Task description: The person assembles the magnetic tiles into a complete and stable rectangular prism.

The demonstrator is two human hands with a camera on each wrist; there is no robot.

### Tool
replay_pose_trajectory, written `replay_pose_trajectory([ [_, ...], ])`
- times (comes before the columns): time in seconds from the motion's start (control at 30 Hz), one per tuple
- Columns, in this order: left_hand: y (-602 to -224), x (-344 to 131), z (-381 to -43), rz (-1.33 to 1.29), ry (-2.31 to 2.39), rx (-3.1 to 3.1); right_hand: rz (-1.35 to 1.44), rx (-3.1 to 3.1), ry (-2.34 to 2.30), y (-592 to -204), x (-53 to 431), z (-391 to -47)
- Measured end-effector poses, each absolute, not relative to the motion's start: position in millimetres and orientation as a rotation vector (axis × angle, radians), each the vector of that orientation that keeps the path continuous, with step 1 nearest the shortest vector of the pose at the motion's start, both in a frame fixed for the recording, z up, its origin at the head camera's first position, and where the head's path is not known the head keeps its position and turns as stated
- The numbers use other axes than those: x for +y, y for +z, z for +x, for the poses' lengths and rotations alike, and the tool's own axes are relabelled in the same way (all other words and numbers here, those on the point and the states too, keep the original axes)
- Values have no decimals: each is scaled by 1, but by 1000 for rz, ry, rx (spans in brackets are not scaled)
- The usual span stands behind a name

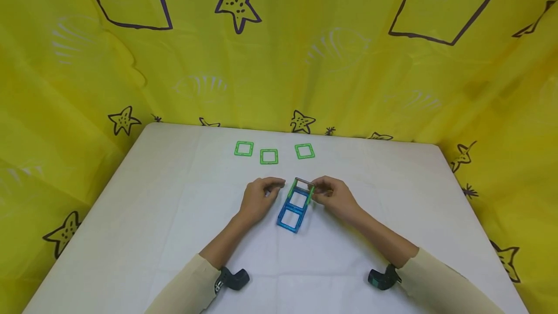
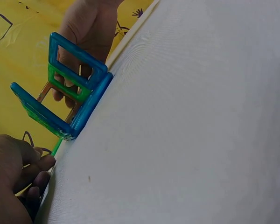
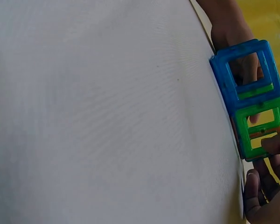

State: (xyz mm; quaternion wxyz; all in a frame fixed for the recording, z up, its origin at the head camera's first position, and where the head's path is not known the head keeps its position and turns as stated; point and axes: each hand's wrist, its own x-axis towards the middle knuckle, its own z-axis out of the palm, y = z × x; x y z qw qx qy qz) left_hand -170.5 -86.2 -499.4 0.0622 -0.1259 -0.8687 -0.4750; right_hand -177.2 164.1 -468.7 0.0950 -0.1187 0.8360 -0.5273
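A small structure of square magnetic tile frames stands on the table, with blue frames at the near end and green ones at the far end. An orange-brown frame shows at that far end. My right hand is at its far right side; in the right wrist view the thumb and fingers pinch a green frame. To the left of the structure is my left hand, thumb and fingers loosely bent and apart from it. Nothing shows in its grasp.
Behind the structure lie three loose green square frames flat on the white-covered table. A yellow curtain with starfish drawings hangs past the table's back edge and along both sides. Each wrist carries a dark camera.
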Motion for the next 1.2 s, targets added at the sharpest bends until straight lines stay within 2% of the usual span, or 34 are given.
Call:
replay_pose_trajectory([
  [0.4,-497,-88,-173,-297,-1527,-2578,-542,2428,-1462,-470,176,-188],
  [0.73,-489,-105,-189,-144,-1530,-2523,-753,2363,-1377,-473,176,-198],
  [1.2,-485,-140,-216,34,-1500,-2491,-809,2305,-1357,-474,175,-199],
])
